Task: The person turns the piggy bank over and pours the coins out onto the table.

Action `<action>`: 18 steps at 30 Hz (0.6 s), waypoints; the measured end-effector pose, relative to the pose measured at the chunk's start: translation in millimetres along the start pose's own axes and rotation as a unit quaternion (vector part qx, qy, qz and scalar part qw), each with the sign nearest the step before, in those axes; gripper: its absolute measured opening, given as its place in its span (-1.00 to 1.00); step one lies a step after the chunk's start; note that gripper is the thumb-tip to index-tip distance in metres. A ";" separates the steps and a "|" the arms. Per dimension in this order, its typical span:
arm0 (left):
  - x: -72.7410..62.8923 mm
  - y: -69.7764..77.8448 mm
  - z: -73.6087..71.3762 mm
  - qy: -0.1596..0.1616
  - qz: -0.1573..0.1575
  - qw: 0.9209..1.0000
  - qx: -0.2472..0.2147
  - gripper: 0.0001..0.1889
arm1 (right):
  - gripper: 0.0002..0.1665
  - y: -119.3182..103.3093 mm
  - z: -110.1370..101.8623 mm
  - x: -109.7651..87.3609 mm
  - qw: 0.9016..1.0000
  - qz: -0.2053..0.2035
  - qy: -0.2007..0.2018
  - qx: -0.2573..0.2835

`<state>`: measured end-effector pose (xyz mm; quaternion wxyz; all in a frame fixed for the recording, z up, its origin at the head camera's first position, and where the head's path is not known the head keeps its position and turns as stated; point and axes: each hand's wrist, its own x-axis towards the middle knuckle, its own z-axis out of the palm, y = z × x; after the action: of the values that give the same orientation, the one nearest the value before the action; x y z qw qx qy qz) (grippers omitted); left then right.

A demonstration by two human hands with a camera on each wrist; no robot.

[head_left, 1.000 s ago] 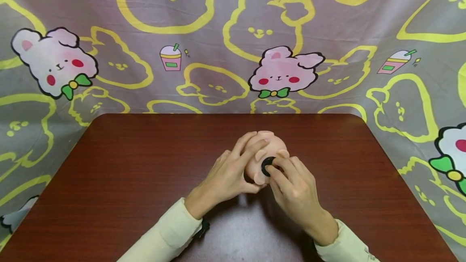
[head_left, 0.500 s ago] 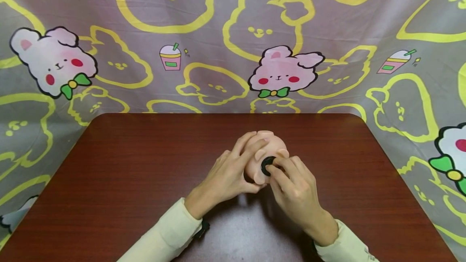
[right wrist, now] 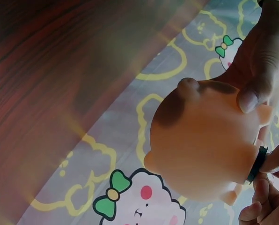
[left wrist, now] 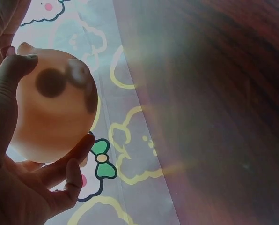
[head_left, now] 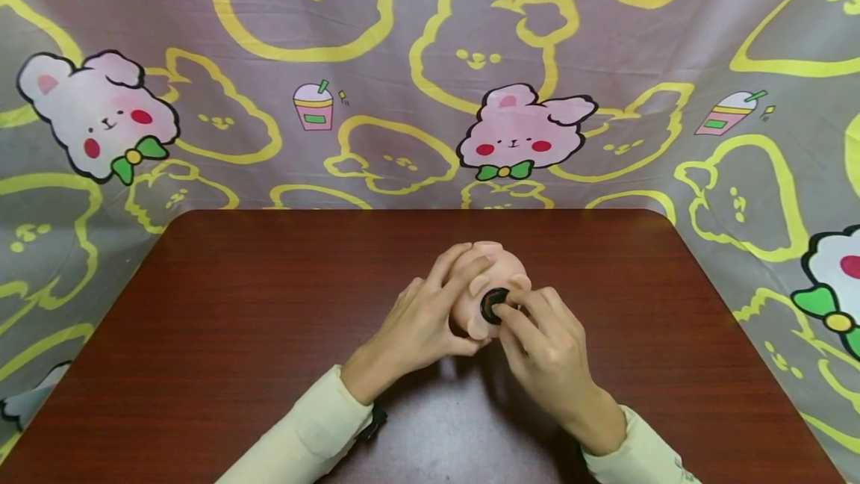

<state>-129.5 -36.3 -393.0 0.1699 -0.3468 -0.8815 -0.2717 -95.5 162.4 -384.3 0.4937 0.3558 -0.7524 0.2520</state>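
A round, pinkish-orange animal-shaped coin bank is tipped so its underside, with several stubby feet, faces the person. My left hand grips it from the left, fingers over the top and thumb underneath. Set in the underside is a round black stopper, pinched at its right edge by the thumb and fingers of my right hand. In the right wrist view the stopper stands out from the bank as a dark band. Dark patches mark the bank in the left wrist view.
The reddish-brown wooden table has rounded far corners. Behind it and at both sides hangs a grey-mauve cloth with yellow outlines, cartoon bunny heads and drink cups.
The stopper's face has tilted slightly, and a brownish area now shows within its black ring. My right fingers have shifted a little; my left hand and the bank stay almost still.
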 end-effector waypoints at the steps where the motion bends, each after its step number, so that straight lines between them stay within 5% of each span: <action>1: -0.1 -0.4 0.4 0.000 0.000 1.000 0.000 0.15 | -0.73 0.1 -0.8 0.3 1.000 0.001 0.002 0.000; 18: -4.9 -11.2 -3.2 0.005 -0.012 1.000 0.001 0.14 | -0.78 26.5 -34.5 -17.1 0.992 0.125 -0.011 0.023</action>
<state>-133.6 -47.7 -396.9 0.1709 -0.3345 -0.8852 -0.2745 -92.4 208.9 -387.5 0.4415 0.2731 -0.7904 0.3251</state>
